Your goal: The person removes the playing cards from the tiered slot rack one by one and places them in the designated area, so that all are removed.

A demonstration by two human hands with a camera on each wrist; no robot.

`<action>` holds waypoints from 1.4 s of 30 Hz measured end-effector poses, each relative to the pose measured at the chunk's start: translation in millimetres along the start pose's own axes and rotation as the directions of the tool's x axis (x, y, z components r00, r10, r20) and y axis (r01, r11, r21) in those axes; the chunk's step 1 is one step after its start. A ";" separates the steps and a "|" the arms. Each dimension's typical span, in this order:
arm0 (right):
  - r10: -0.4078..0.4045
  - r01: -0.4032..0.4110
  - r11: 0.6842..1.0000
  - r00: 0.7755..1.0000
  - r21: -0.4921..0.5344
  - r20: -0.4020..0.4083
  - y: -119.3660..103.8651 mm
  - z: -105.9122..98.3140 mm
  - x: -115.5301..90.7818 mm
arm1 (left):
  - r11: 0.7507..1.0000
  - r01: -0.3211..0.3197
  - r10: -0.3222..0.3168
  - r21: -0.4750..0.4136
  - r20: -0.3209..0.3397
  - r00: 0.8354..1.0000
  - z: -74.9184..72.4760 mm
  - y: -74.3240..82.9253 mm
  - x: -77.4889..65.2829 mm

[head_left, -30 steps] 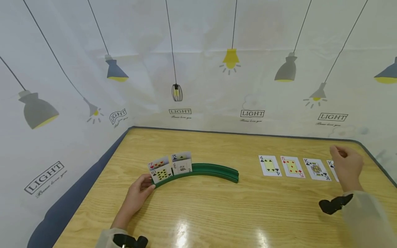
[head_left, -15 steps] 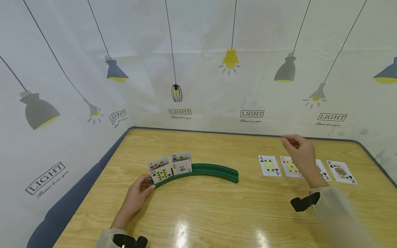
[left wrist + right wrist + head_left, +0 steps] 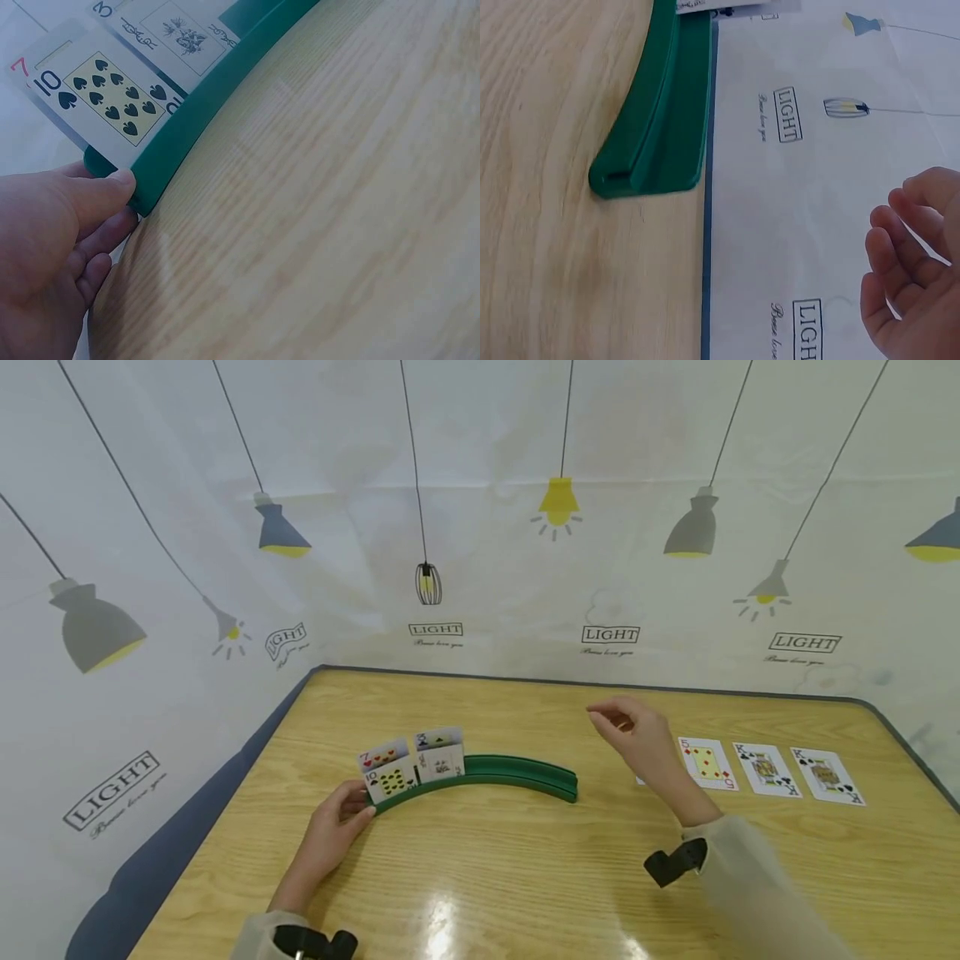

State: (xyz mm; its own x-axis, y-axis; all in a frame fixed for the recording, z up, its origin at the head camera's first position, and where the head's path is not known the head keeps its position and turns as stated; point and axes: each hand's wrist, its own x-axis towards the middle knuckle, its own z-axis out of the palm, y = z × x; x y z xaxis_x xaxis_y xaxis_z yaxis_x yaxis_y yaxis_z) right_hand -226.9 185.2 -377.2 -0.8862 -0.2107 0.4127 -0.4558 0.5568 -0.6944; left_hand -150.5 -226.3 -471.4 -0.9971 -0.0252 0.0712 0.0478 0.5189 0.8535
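Observation:
The curved green card holder lies on the table, and my left hand grips its left end. In the left wrist view the thumb presses the front of that end. Standing in the holder are a ten of spades with a seven of hearts behind it, and a joker with a black three behind. My right hand hovers over the table, right of the holder, holding nothing. Its fingers are loosely curled. A card is mostly hidden beneath that hand.
Face up at the right lie a five of diamonds and two black kings, one of them left of the other. A white wall sheet printed with lamps rises behind the table's dark edge.
My right hand has swept left from above the rightmost king, past the other cards, toward the holder's right end. The left hand, the holder and the cards have not moved.

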 end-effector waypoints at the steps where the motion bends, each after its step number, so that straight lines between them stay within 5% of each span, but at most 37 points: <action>1: -0.012 0.012 1.000 1.000 0.015 0.013 -2.8 5.4 0.0 | 1.000 -0.001 0.001 -0.004 -0.001 1.000 0.0 -0.3 -0.3; 11: -0.042 0.022 0.989 0.989 0.145 0.139 -25.2 63.7 0.2 | 1.000 -0.013 0.013 -0.011 -0.009 1.000 0.6 -3.5 -0.8; 22: 0.015 -0.095 0.964 0.952 0.250 0.304 -31.0 113.0 1.4 | 1.000 -0.017 0.017 -0.016 -0.009 1.000 -0.1 -4.3 -0.4; 42: 0.085 -0.172 0.968 0.908 0.181 0.410 -37.2 146.7 9.4 | 1.000 -0.022 0.022 -0.001 -0.013 1.000 0.2 -5.9 1.2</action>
State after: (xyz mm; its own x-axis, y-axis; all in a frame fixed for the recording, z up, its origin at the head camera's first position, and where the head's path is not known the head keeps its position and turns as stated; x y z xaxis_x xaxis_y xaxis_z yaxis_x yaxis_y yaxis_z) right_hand -230.5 44.6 -434.0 -0.8777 -0.4734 0.0746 -0.3040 0.4296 -0.8503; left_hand -152.0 -229.2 -476.5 -0.9951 -0.0248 0.0962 0.0694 0.5188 0.8521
